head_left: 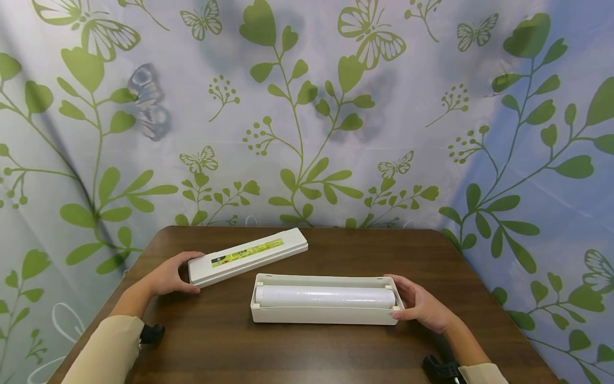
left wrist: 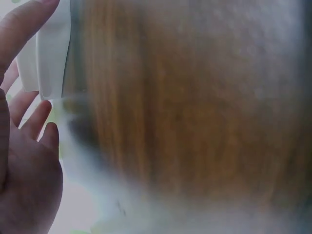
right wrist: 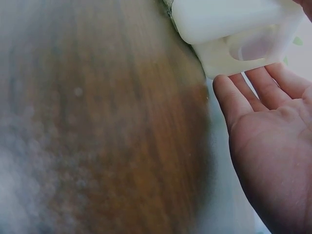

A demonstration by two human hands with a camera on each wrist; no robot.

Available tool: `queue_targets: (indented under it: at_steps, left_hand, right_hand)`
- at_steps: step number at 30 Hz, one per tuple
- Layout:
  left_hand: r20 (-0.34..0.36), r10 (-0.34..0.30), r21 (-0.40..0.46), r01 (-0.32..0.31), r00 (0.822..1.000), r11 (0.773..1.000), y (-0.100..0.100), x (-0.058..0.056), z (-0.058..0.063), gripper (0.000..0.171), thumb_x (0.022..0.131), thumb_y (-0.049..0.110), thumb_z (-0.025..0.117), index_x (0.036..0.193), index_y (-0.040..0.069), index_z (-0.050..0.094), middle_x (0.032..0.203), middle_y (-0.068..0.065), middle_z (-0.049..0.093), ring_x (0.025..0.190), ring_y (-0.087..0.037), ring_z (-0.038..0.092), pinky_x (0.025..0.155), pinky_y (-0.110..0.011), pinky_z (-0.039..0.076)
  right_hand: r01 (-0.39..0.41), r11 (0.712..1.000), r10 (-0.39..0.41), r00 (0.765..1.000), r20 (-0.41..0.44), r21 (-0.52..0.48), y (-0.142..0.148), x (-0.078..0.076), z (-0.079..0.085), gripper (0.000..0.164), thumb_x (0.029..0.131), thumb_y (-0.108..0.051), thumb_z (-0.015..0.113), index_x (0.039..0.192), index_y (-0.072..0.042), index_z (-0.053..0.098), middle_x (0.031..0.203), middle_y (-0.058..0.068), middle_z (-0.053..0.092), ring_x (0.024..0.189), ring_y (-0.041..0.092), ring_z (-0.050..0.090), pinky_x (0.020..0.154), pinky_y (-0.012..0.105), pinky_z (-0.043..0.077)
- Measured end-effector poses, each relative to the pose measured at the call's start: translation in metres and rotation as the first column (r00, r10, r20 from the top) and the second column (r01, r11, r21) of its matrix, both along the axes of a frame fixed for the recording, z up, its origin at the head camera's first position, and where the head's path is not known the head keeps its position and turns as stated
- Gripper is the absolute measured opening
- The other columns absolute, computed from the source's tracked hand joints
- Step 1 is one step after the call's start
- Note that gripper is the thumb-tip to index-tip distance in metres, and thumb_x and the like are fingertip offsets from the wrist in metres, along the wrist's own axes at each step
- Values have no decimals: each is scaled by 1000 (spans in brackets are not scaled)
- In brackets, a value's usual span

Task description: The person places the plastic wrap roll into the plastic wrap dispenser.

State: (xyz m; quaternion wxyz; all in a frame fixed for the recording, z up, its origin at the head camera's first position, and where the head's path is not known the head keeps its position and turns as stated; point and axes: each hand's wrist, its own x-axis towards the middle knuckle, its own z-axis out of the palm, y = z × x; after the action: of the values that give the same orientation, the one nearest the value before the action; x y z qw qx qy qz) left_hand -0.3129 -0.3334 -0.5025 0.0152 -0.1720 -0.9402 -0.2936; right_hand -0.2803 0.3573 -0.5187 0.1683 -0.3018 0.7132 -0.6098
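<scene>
Head view: left of centre in the frame, the left hand (head_left: 168, 274) grips the left end of a white lid (head_left: 250, 260), thumb and fingers clamped around it. Lower centre, a white box (head_left: 323, 316) holding 1 roll (head_left: 325, 295) sits on the brown tabletop (head_left: 240, 358); the right hand (head_left: 427, 308) pinches its right end between thumb and fingers.

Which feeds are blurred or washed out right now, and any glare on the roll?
Head view: mostly sharp, soft highlights along the glossy white cylindrical roll, fine print on the long white rectangular lid too tiny to read; left wrist view: brown wood-grain table blurred, bright washout near the bottom left; right wrist view: table blurred, whitish haze at lower left.
</scene>
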Motion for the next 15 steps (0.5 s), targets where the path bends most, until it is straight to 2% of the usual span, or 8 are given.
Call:
queue_targets:
  at_steps: [4,15]
  left_hand:
    - [19,8,-1,-8,1000,1000,0,2,-1,100,65,43,96,147,9,51,143,-20,55,125,-38,52,101,-54,42]
    - [51,16,-18,-16,999,1000,6,7,-2,100,66,44,95,147,8,50,140,-21,57,120,-35,54,98,-51,44]
  right_hand:
    - [-8,1000,8,1000,4,-5,1,2,0,83,87,4,72,155,6,25,148,18,47,120,12,59,93,37,59]
    - [-10,1000,10,1000,14,3,5,7,2,82,87,3,72,155,5,26,149,19,46,120,13,59,94,36,58]
